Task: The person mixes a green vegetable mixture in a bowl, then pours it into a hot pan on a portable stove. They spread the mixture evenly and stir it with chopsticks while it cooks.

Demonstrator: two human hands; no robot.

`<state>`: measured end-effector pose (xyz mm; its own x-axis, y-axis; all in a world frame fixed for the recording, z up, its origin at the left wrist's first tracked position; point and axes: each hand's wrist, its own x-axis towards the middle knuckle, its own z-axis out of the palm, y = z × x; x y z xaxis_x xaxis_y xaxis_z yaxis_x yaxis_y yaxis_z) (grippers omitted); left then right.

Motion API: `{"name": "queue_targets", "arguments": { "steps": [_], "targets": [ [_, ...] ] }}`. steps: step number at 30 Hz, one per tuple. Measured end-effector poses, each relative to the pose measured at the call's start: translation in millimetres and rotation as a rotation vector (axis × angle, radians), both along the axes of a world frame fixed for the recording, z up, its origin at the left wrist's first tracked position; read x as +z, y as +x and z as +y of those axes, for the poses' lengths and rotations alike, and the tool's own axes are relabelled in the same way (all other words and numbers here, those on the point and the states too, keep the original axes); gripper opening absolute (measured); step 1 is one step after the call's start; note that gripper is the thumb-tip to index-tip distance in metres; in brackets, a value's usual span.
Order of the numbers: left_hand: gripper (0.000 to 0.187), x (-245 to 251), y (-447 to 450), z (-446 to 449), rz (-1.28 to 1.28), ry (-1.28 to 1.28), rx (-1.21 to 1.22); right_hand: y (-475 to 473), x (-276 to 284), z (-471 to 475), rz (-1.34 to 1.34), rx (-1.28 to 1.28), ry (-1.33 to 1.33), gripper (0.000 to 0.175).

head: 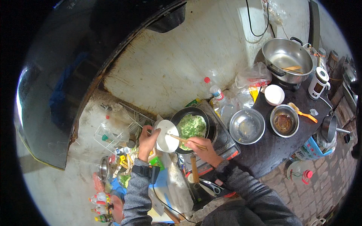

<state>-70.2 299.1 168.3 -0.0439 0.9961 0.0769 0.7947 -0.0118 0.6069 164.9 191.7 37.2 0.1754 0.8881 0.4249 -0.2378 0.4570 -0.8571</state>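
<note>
My left hand (147,141) grips a white bowl (165,139) by its left rim, tilted beside a black frying pan (208,130). In my right hand (202,149) are wooden chopsticks (183,140), their tips inside the bowl. A pale layer of batter or egg with chopped greens (193,126) lies in the pan, and the bowl overlaps the pan's left side. The pan sits on a flat cooker (226,139). Its wooden handle (194,169) points towards me, below my right hand.
Right of the cooker stand a steel basin (247,126), a steel bowl with brown residue (284,121), a white bowl (274,95) and a large steel pot (287,55). Scissors (215,188) lie near the front edge. A white wire rack (135,120) and several bottles crowd the left.
</note>
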Motion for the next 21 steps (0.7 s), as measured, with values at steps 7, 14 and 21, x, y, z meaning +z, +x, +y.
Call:
{"name": "queue_targets", "arguments": {
  "steps": [7,14,21],
  "targets": [
    [0.044,-5.3,-21.6,10.0,0.026,-0.012,0.005,7.0,8.3,-6.6,0.076,0.048,-0.181,0.019],
    [0.043,-1.4,-15.3,2.5,-0.044,-0.054,0.013,4.0,14.3,-2.1,0.424,0.040,-0.376,0.022],
    [0.042,-8.2,-21.2,3.0,-0.068,-0.075,0.015,14.3,3.4,4.8,0.425,0.114,-0.311,0.022]
  ]
}}
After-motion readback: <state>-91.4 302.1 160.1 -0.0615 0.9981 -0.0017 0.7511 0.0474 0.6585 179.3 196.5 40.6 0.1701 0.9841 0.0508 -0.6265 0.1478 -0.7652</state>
